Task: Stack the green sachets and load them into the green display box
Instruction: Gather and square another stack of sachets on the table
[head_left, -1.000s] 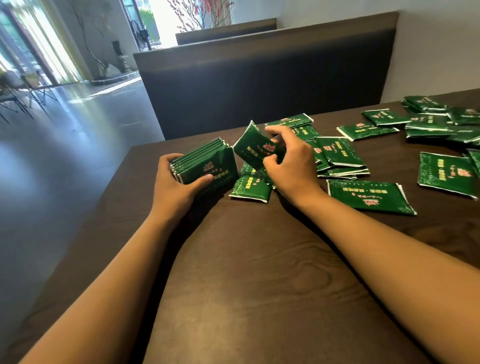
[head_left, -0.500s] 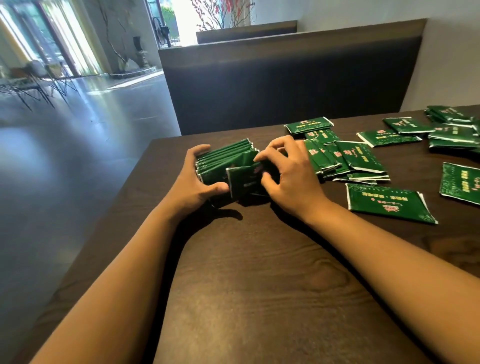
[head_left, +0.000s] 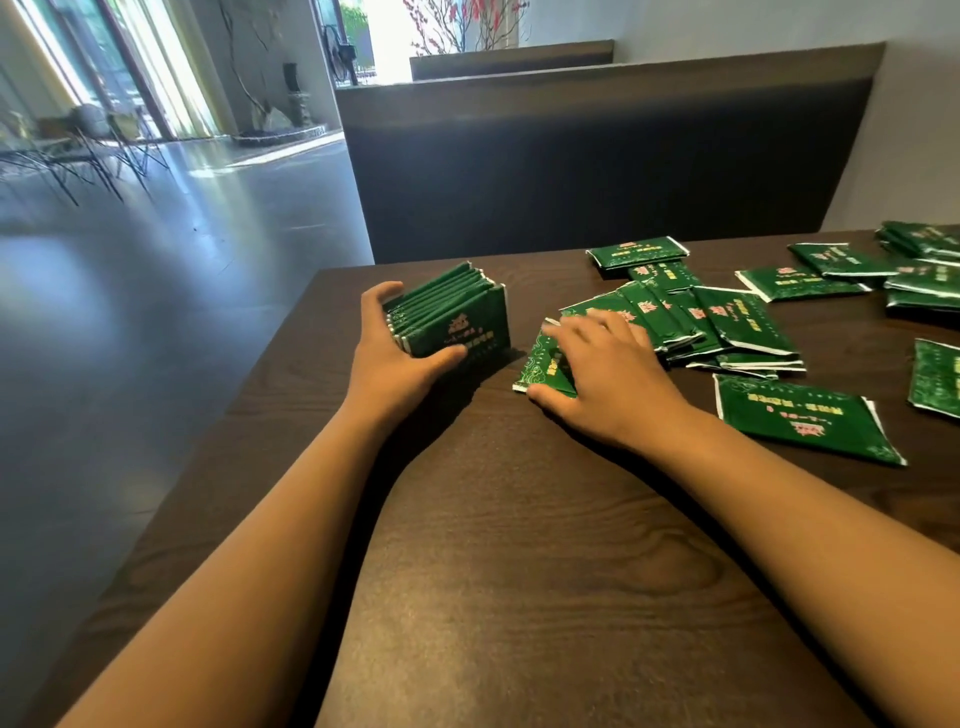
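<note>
From the head camera I see my left hand (head_left: 387, 358) at about ten o'clock on the dark brown wooden tabletop (head_left: 519, 571), its grip curled round an upright stack of flat green foil sachets (head_left: 452, 317): the fingers wrap the far side and the thumb presses the printed front face, with the stack's lower edge standing on the wood. Just to the three o'clock side of that stack, my right hand (head_left: 605, 374) lies palm down with the fingers spread and nearly straight, resting on a single green sachet (head_left: 543, 364) that lies flat on the tabletop; that grip is not closed round it, the thumb sitting at the sachet's near corner. Beyond the right hand, toward one o'clock, an overlapping heap of loose green sachets (head_left: 727, 322) touches the fingertips' side. A lone green sachet (head_left: 805, 415) lies at three o'clock, more are scattered toward two o'clock (head_left: 800, 280), and a dark upholstered booth seat back (head_left: 597, 166) rises at twelve o'clock.
</note>
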